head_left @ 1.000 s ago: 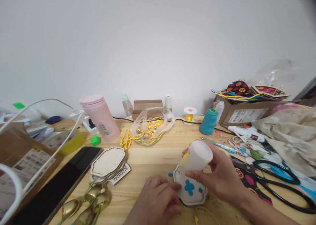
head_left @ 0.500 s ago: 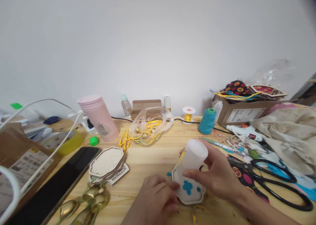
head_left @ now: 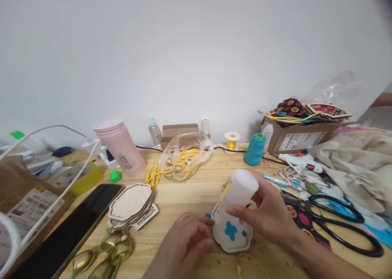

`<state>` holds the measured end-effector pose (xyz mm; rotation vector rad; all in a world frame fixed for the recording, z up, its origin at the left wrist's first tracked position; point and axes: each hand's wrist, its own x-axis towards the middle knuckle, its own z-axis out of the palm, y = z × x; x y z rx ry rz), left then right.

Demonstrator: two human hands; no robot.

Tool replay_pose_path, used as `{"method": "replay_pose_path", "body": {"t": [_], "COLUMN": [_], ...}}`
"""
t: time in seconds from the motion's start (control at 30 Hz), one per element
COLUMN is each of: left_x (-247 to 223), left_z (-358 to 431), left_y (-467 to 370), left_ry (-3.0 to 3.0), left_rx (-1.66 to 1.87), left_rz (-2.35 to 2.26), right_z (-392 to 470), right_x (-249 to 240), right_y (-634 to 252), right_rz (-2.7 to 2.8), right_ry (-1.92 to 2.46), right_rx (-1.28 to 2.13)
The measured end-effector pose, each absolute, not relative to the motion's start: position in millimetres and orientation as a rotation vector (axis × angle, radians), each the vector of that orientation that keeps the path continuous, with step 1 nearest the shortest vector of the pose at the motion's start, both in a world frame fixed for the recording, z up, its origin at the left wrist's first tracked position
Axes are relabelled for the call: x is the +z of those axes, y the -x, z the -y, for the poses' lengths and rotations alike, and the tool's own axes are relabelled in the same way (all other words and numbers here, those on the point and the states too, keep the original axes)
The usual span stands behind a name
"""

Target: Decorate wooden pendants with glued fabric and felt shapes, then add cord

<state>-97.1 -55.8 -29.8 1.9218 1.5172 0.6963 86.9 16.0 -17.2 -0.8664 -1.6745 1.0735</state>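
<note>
My right hand [head_left: 266, 213] is wrapped round a white bottle [head_left: 240, 191] with a yellow mark, tilted over a scalloped white plaque [head_left: 219, 238]. The plaque lies on the table and carries a blue flower shape [head_left: 230, 231] and a smaller blue piece [head_left: 244, 233]. The bottle's lower end is just above or on the plaque; contact cannot be made out. Left of the plaque, my left hand [head_left: 186, 240] rests with bent fingers apart, holding nothing. Small blue bits [head_left: 208, 215] lie beyond its fingertips. A thin yellow cord [head_left: 252, 260] lies at the plaque's near edge.
Black-handled scissors [head_left: 337, 226] and patterned cloth lie right. Stacked plaques [head_left: 130, 203], brass bells [head_left: 112, 250] and a phone [head_left: 82, 226] are left. Behind stand a pink tumbler [head_left: 121, 148], a bag of yellow cord [head_left: 186, 156], teal thread [head_left: 255, 149] and a cardboard box [head_left: 277, 138].
My left hand has drawn back left, off the plaque's edge, and its fingers have spread. My right hand still holds the bottle. The view has shifted slightly.
</note>
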Motion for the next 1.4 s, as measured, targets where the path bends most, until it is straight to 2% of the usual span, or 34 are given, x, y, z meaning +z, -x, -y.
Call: {"method": "replay_pose_path", "body": {"t": [0.3,0.47,0.6,1.13,1.4], "left_x": [-40,-33,-32,-33,-41], "left_z": [54,54,44,19,21], "left_y": [94,92,87,70,71], "left_ry": [-2.043,-1.849,-1.679,-1.975,-2.143], "left_rx": [0.633,0.725,0.8,0.605,0.647], "left_rz": [-1.438,-1.508,-1.65,-1.861,-1.869], "right_z": [-16,-27,-39,-40,-38], "right_x": [-15,-17,-19,-15,-15], "right_y": [-84,-87,-94,-98,-97], "right_rz": [1.724,1.273,1.035,0.994,1.012], "right_ry": [0.845,0.903,0.881,0.825,0.804], "right_rx": [1.055,1.225,1.203,1.223,1.229]}}
